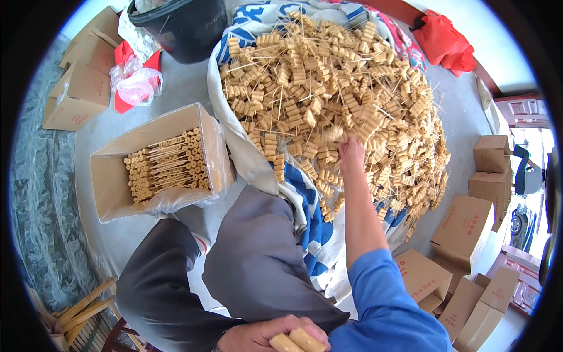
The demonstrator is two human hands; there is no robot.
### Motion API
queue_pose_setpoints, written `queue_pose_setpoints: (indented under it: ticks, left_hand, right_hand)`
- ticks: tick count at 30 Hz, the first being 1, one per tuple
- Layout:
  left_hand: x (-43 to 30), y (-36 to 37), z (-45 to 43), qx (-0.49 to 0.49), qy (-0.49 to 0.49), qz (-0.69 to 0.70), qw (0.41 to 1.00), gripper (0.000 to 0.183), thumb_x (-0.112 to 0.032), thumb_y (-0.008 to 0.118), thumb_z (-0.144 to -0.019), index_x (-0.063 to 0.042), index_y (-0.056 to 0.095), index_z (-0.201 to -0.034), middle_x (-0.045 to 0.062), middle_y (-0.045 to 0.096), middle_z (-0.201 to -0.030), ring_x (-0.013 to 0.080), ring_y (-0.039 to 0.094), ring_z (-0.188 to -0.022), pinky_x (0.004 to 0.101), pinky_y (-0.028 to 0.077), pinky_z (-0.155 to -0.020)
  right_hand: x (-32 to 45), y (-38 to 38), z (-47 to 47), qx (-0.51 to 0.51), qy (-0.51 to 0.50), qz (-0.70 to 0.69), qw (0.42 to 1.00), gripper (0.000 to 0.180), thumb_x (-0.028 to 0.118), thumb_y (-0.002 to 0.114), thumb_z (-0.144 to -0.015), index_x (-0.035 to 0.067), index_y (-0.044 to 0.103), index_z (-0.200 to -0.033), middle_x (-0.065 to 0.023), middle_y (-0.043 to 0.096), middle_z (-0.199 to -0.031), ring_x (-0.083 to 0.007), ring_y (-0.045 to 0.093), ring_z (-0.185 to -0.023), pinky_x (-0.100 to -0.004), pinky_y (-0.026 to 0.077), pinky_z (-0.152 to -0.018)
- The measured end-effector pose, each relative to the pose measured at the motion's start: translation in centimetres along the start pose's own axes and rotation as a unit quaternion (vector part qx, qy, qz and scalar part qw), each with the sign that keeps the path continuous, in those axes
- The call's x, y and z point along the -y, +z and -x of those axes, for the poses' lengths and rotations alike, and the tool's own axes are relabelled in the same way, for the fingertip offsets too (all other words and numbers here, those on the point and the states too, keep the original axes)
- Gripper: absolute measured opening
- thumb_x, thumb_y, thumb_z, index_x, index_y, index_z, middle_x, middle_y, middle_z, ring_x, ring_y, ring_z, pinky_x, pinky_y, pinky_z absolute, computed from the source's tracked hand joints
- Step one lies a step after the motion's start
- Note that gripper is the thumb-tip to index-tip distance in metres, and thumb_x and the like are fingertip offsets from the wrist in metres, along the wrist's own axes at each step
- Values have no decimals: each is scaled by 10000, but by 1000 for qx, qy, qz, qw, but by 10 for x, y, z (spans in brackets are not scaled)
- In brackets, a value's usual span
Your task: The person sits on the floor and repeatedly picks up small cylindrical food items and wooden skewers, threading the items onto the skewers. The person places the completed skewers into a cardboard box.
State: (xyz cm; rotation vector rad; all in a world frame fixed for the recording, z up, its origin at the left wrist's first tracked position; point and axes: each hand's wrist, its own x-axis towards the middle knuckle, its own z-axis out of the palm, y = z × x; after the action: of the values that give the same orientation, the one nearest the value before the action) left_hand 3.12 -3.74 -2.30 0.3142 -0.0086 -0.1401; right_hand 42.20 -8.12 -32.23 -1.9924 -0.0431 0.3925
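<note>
My left hand (272, 333) is low in the view, over my lap, with its fingers around tan food rolls (303, 341) whose ends face up. My right hand (352, 152) reaches into a large heap of skewered tan rolls (299, 79). At its fingertips is a skewer of rolls (333, 133), blurred by motion; the fingers appear pinched on it. Left of the heap stands an open cardboard box (110, 176) with a clear plastic liner. Inside, skewered rolls (140, 176) lie in neat stacked rows, the thin sticks crossing the middle.
The heap lies on a blue-and-white cloth (325, 226) on the floor. A black bucket (187, 33) stands behind it. Cardboard cartons (464, 226) line the right, more cartons (79, 97) the upper left. A red bag (446, 42) lies upper right. Outside the doorway is a person (530, 176).
</note>
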Motion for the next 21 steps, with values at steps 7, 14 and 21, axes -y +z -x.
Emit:
queue_pose_setpoints:
  ticks: [7,14,21]
  left_hand:
    - [2,18,-2,-56,42,-55,996,372,-235,644,-898,-15,508,-1165,130,564,-1088,259,548,-1065,449,439,-937]
    - [23,24,15,-118,94,-4,989,533,-364,648,-915,-28,456,-1281,158,566,-1163,296,585,-1085,447,471,-954]
    - [40,36,7,-111,213,-12,971,479,-311,518,-988,-29,409,-1359,142,562,-1213,242,589,-1082,389,490,-936]
  right_hand:
    - [-29,-124,101,111,-17,-56,992,282,237,586,-961,52,574,-1174,-35,573,-960,-140,593,-872,-295,534,-791]
    - [35,-211,168,113,77,-121,983,216,205,565,-979,13,586,-1075,-43,612,-899,-120,626,-809,-260,532,-737]
    - [151,-216,269,367,58,-328,869,114,54,492,-961,20,599,-985,-72,588,-823,-151,547,-595,-275,446,-541]
